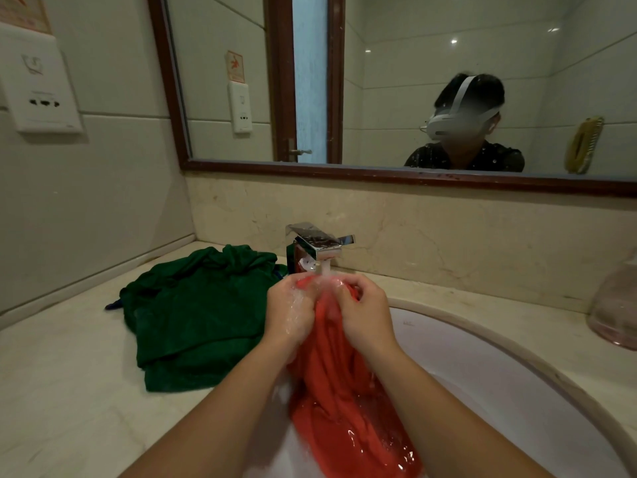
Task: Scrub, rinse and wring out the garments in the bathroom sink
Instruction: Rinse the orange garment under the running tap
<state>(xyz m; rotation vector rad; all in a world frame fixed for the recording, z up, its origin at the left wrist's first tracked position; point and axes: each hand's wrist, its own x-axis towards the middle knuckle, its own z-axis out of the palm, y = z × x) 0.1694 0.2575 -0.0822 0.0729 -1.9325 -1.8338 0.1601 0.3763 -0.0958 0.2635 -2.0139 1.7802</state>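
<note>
Wide wood-framed mirror (396,98) across the far wall, showing a person in a headset. Pale stone countertop (69,391) runs left to right below it. White oval sink (482,367) is set into the counter at near right. Green garment (193,315) lies crumpled on the counter left of the sink, just beside the tap. Red garment (337,401) is wet: the lower part lies in the basin, the upper part is bunched up and lifted under the tap. Left hand (289,312) grips the bunched top of the red garment, fingers curled round the cloth, water running over it. Right hand (365,319) grips the same bunch from the right, close against the left hand. Chrome faucet (317,246) at the far edge of the sink, stream (325,270) running onto the cloth between the hands. Pink translucent container (617,305) on the counter at far right, cut off by the frame. White socket plate (38,88) on the left wall.
</note>
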